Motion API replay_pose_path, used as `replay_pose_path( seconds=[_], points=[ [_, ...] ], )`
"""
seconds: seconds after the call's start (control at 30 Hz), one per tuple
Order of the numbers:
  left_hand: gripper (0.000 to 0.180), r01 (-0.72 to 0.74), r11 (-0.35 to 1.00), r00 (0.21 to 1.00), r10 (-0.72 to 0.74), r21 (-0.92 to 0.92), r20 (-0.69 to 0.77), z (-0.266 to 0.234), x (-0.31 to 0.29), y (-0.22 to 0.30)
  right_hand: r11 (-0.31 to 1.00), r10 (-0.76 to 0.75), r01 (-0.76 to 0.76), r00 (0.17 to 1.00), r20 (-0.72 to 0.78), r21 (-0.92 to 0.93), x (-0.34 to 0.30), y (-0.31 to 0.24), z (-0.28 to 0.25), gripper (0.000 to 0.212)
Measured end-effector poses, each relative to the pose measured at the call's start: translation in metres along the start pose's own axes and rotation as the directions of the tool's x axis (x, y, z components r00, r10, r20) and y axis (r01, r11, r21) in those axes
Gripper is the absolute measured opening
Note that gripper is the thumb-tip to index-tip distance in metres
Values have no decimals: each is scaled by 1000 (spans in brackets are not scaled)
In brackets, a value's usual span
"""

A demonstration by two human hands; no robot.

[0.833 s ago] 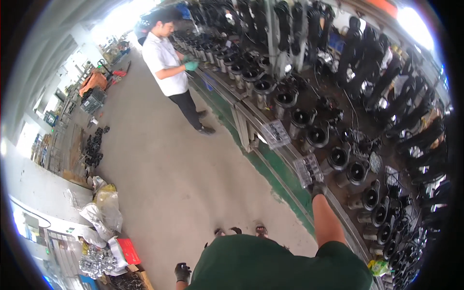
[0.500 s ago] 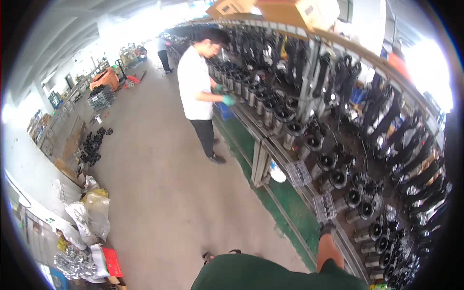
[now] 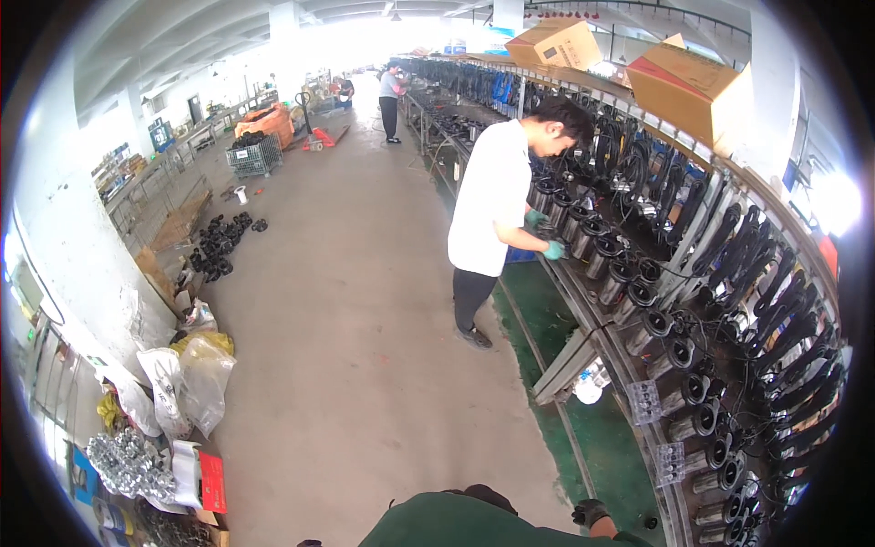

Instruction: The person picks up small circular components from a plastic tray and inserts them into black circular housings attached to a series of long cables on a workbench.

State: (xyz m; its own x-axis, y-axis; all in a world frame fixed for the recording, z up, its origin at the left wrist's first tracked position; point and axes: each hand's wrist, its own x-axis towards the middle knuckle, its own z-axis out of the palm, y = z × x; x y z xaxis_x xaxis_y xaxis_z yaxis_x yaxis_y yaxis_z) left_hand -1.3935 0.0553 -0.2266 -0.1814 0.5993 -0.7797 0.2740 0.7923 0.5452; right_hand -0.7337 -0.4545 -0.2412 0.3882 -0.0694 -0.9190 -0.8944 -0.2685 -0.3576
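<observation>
My right hand point(image 3: 591, 512), in a dark glove, hangs low beside the workbench edge point(image 3: 676, 510). Its fingers look loosely bent and apart, with nothing visible in them. My left hand is out of view. Nearest to my right hand on the bench are two clear plastic trays point(image 3: 643, 402) and a row of metal cylinders with black rims point(image 3: 704, 419), lying tilted with black cables among them. Black hoses or cords point(image 3: 775, 310) hang in a long line behind.
A co-worker in a white shirt point(image 3: 478, 201) stands ahead at the bench, green-gloved hands at the cylinders. Another person point(image 3: 390, 96) is farther off. Left are plastic bags point(image 3: 205, 378), a heap of black parts point(image 3: 217, 246), a wire cage point(image 3: 255, 155) and a red pallet jack point(image 3: 319, 139). Cardboard boxes point(image 3: 688, 87) top the rack.
The view has swung left and up, so bench and co-worker appear farther right. My right hand, earlier at the bench edge near a clear tray, now hangs away from it, lower in view.
</observation>
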Motion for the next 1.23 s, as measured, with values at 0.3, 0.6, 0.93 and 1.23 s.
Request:
replay_pose_path(
  seconds=[0.3, 0.6, 0.93, 1.23],
  points=[
    [36, -582, 20, 763, 358, 813, 537, 40, 150, 136, 1000, 7, -6, 1000, -7, 15, 49, -92, 116, 15],
    [43, -127, 984, 945, 158, -126, 288, 99, 189, 321, 987, -107, 135, 959, 262, -92, 170, -199, 322, 16],
    [16, -174, 966, 978, 147, 192, 145, 195, 271, 492, 902, -349, 429, 784, 513, -43, 25, -400, 629, 26],
    [14, -572, 376, 818, 325, 729, 474, 265, 394, 669, 739, -244, 392, 914, 325, -547, 107, -449, 662, 27]
  ],
)
